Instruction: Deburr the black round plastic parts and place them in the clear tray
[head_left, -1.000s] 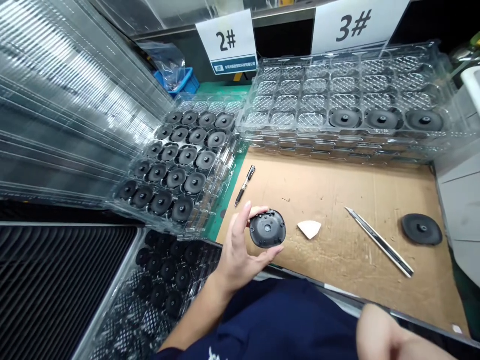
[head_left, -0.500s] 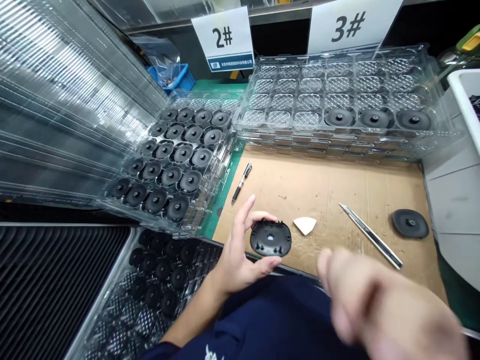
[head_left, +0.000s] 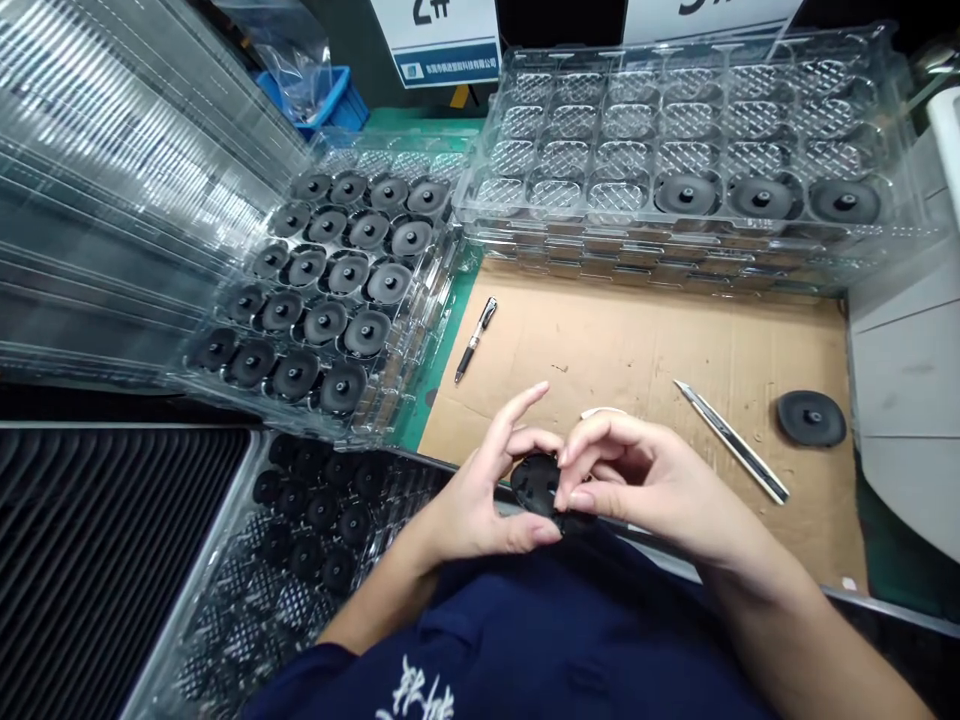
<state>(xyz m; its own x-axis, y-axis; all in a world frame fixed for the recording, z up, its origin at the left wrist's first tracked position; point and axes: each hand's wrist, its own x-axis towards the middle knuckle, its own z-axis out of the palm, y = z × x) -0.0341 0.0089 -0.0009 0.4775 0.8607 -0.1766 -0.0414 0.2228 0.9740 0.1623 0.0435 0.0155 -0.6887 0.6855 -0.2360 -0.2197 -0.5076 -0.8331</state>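
Observation:
In the head view my left hand [head_left: 480, 500] grips a black oval plastic cover [head_left: 534, 482] by its edge, thumb below and fingers above. The cover's hollow side faces up, above the front edge of the cardboard. My right hand [head_left: 645, 475] is closed in a pinch, its fingertips over the right half of the cover. Whatever is between those fingertips is hidden. Just behind the right hand, a white wedge-shaped piece [head_left: 602, 411] shows only its far edge. To the right, a utility knife [head_left: 733, 442] lies on the cardboard.
Another black cover [head_left: 811, 418] lies on the cardboard mat [head_left: 600, 320] at right. A pen [head_left: 475, 341] is at left. Clear trays with black covers stand at left [head_left: 330, 325] and at the back [head_left: 555, 195]. A blue bin [head_left: 341, 100] sits behind.
My right hand has come in from the lower right to the cover and closed over its right half. The left hand keeps its hold. The view has tipped slightly downward.

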